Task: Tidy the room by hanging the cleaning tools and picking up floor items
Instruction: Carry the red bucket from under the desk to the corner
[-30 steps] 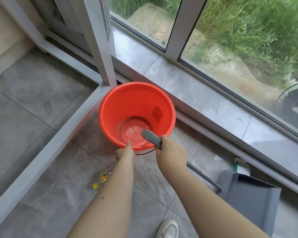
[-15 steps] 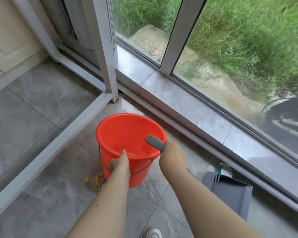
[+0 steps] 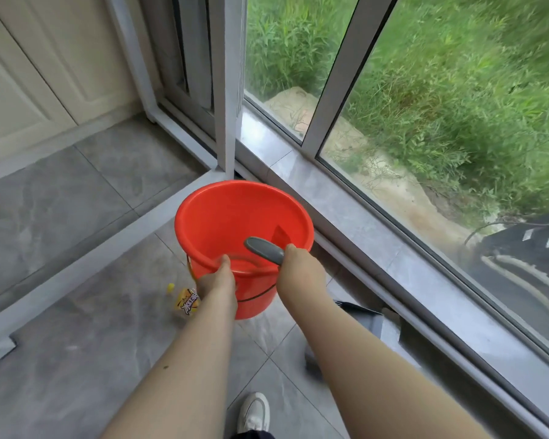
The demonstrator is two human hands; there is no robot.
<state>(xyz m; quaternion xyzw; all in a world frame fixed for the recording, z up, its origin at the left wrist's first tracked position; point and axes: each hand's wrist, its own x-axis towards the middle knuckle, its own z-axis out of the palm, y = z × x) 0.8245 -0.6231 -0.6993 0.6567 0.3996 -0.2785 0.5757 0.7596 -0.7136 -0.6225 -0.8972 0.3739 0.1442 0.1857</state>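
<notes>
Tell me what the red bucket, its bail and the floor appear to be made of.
Red bucket, held at its rim by the left hand: likely moulded plastic, uniform glossy colour with soft highlights. Bail: probably thin metal wire, a dark slim arc across the wall. Floor: apparently glazed grey stone-look tile, with grout lines and a mild sheen.
</notes>
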